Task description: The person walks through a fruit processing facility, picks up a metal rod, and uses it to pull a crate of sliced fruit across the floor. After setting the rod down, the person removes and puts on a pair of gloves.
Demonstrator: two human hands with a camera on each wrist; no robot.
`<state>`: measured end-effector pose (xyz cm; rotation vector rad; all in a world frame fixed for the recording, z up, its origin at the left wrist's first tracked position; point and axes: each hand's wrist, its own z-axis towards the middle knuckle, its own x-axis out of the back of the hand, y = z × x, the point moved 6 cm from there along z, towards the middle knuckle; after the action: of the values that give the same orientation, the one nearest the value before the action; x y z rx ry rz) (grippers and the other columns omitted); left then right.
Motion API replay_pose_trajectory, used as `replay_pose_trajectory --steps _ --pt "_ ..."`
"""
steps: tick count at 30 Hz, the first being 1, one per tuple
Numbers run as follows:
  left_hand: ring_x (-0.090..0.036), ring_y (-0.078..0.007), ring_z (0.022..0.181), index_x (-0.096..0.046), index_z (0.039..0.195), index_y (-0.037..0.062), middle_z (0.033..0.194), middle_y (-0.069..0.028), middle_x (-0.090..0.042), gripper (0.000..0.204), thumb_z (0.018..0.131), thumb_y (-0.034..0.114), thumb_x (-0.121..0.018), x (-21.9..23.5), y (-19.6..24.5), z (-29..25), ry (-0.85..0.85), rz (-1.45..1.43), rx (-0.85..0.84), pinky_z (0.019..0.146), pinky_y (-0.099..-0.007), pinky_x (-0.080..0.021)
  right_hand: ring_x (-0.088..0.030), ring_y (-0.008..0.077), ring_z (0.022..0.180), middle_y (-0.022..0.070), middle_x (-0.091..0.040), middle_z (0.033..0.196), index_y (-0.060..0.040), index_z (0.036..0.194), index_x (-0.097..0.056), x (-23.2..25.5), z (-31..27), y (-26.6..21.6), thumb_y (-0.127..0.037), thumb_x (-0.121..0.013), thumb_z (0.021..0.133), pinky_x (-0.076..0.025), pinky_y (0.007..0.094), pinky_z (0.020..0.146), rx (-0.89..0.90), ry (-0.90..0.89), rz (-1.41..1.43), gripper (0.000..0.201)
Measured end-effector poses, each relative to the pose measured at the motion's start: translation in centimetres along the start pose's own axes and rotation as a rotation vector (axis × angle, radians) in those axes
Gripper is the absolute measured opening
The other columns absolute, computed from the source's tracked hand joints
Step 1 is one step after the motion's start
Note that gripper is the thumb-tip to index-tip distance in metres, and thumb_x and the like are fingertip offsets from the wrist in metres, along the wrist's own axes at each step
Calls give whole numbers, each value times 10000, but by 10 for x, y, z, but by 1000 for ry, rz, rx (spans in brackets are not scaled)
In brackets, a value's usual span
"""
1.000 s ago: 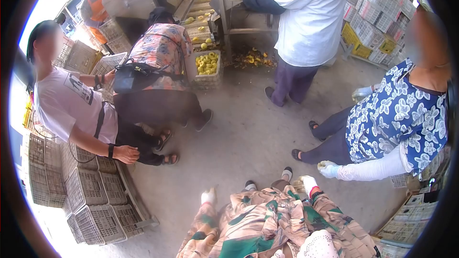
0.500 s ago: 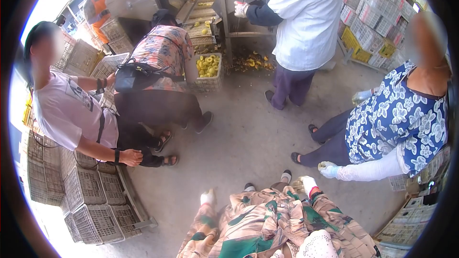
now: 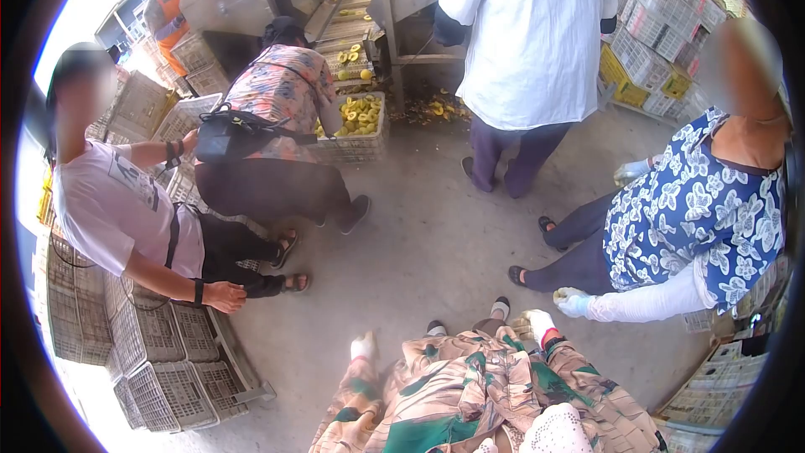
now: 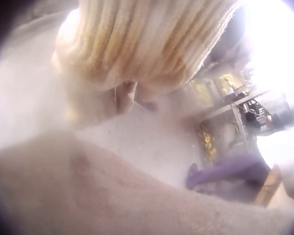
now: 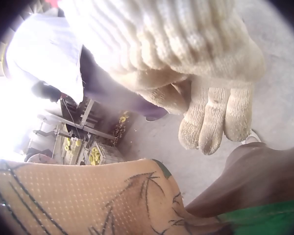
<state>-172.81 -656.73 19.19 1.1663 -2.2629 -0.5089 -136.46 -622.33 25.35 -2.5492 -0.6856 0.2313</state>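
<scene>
My left hand (image 3: 363, 346), in a pale knitted glove, hangs low beside the camouflage jacket (image 3: 436, 386). My right hand (image 3: 537, 325), gloved likewise, hangs on the other side near my thigh. In the right wrist view its fingers (image 5: 215, 117) droop loosely curled, with nothing held. The left wrist view has the ribbed glove cuff (image 4: 147, 39) close to the lens and the fingers mostly hidden behind it. Neither hand touches any crate or fruit. Farther forward, a grey crate (image 3: 365, 149) holds cut yellow-green fruit (image 3: 360, 113) at the foot of a slatted conveyor (image 3: 356, 13).
A person in a floral shirt (image 3: 281, 92) bends at the crate; another in a white shirt (image 3: 528, 42) stands by a metal machine (image 3: 411, 0). People flank me in a white T-shirt (image 3: 126, 193) and a blue floral top (image 3: 679, 201). Stacked crates (image 3: 172, 394) line the left; fruit scraps (image 3: 449, 107) lie on the floor.
The white-shirted person has turned away and their gloved hand has gone out of sight. The bending person now reaches into the fruit crate. My hands have barely moved.
</scene>
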Motion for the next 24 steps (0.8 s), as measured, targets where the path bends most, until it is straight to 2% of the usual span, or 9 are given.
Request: replay_pose_trajectory --steps 6,15,24 --pt "-412 -151 387 -504 720 66 527 -24 -435 245 856 269 -496 -1 1 1 6 34 22 343 -302 -299 -649 340 833 201 -646 982 -13 1040 -526 0 -4 -2 -189 -465 884 -529 433 685 -31 6 7 243" --pt "-429 -159 396 -527 745 44 531 -30 -445 229 844 249 -508 -6 12 -14 -7 22 13 344 -301 -321 -640 348 871 213 -627 1036 -19 1083 -501 6 -3 -1 -191 -457 892 -519 450 706 -29 16 -1 262" --pt "-426 -155 397 -524 718 48 526 -29 -444 233 837 248 -515 -6 13 -7 -7 58 7 341 -302 -319 -649 350 821 215 -630 1015 -45 1105 -472 11 5 4 -177 -475 881 -526 446 653 -6 19 24 261"
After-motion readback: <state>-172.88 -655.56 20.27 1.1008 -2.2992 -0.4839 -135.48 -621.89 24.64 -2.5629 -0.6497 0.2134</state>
